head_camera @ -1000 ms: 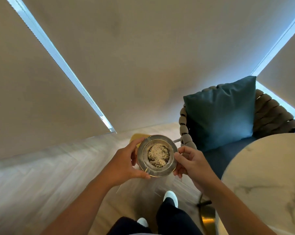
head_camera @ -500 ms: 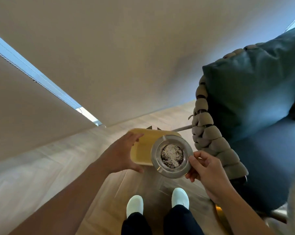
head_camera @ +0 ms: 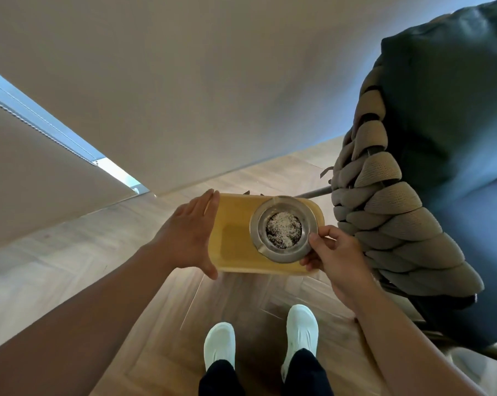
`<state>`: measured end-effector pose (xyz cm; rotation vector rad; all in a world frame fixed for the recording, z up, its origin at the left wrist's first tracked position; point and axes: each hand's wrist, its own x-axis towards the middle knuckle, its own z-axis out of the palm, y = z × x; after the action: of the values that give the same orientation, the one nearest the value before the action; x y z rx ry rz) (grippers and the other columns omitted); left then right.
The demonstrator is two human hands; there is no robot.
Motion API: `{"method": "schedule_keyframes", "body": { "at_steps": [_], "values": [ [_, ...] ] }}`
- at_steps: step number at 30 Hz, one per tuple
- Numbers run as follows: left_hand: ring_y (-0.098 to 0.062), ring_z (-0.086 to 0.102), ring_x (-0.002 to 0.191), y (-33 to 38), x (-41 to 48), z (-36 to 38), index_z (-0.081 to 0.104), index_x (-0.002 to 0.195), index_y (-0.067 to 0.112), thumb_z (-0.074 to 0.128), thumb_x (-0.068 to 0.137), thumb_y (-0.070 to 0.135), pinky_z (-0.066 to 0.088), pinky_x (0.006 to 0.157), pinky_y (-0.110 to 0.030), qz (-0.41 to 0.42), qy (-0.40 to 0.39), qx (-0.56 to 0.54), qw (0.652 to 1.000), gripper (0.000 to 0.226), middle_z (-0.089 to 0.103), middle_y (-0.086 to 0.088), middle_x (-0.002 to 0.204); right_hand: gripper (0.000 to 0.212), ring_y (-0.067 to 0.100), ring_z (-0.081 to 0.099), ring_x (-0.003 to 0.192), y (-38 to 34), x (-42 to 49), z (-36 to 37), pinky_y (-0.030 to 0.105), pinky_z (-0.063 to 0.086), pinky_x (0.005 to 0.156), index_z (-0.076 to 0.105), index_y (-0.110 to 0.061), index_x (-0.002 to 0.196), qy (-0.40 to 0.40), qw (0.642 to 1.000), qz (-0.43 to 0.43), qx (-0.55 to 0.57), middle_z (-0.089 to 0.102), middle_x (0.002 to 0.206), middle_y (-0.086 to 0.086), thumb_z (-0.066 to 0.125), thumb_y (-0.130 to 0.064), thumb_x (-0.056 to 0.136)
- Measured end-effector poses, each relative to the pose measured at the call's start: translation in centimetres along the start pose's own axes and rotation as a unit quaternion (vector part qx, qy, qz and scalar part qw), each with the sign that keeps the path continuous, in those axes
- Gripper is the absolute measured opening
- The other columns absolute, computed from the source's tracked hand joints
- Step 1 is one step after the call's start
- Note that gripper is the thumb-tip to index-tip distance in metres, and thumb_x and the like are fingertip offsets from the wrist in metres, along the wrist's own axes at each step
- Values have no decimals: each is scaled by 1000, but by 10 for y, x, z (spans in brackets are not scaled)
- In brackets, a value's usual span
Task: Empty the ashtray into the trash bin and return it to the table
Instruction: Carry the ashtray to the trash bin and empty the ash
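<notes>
Since the earlier frames, view has swung away from the tabletop; left hand (head_camera: 188,241) has let go of the ashtray (head_camera: 283,228) and now spreads open against the left edge of the yellow bin lid (head_camera: 236,238). Right hand (head_camera: 331,260) alone pinches the ashtray rim at its near right side, level, directly over the lid. Ash and grit remain in the bowl. Judgement: pick-up and carry done; lid opening, tipping out, return to tabletop all remain. Woven chair (head_camera: 390,224) stands just right.

Soft, dim indoor daylight from the bright window gap (head_camera: 55,132) up-left of the hands; strong wide-angle bending at edges, slight overall softness.
</notes>
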<state>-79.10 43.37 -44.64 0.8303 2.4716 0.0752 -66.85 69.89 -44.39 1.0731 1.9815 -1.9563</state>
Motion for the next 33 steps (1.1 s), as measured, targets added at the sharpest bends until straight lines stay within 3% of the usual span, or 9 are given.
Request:
{"method": "schedule_keyframes", "body": {
  "at_steps": [3,5,8,10,12,22,27,30,33],
  "values": [
    [-30,8,151,1,0,1,-15,151,11,78,38,79,20,119,-45,-5,1,15,1000,162,-4,-11,165,16,23,63,49,-9,7,6,35,56,53,62,-18,78,15,996,-73,-56,69,59,10,61,-11,93],
    [-30,10,151,1,-1,1,-15,151,12,79,38,79,21,119,-44,-5,1,18,1000,162,-4,-10,165,20,17,62,50,-15,8,8,27,54,52,60,-24,76,39,965,-208,-154,66,57,1,65,-11,90],
    [-28,11,150,0,-1,0,-16,151,13,79,37,78,21,118,-43,0,4,11,1000,162,-5,-10,164,10,20,57,58,-16,3,13,26,47,50,61,-14,86,27,802,-451,-391,62,69,2,68,-7,87],
    [-29,12,149,-1,0,-1,-15,151,14,79,37,78,22,118,-44,4,7,11,1000,161,-4,-10,164,16,24,57,63,-9,0,19,29,49,49,64,-8,88,1,695,-512,-505,61,74,9,73,1,79],
    [-30,11,150,-1,0,0,-16,150,14,80,37,78,22,119,-44,2,7,10,1000,161,-5,-10,164,21,23,62,68,-1,-3,26,29,55,53,69,-6,87,-21,664,-514,-543,66,76,10,80,1,71],
    [-28,5,151,-1,-2,2,-18,151,13,81,39,76,17,120,-42,2,4,-2,1000,162,-11,-9,164,22,22,66,70,10,-9,23,31,61,62,72,-3,90,-13,728,-451,-516,71,80,13,82,-9,72],
    [-28,3,151,1,-4,2,-21,150,12,79,40,78,17,120,-42,3,2,0,1000,163,-15,-10,164,5,1,53,55,-3,-14,24,5,39,53,66,-10,83,43,870,-324,-370,59,69,-9,70,-8,86],
    [-28,1,151,2,-6,2,-21,150,12,79,40,78,17,120,-42,4,3,-4,1000,163,-17,-10,164,14,-1,62,61,-6,-13,18,7,45,55,62,-20,76,81,932,-223,-273,61,62,-16,69,-15,87],
    [-28,-2,152,3,-7,2,-21,150,13,79,41,78,14,120,-42,4,5,-10,1000,162,-19,-9,163,15,8,63,54,-6,-9,11,24,53,55,66,-24,74,76,977,-106,-170,67,57,-2,70,-17,87]
  ]
}}
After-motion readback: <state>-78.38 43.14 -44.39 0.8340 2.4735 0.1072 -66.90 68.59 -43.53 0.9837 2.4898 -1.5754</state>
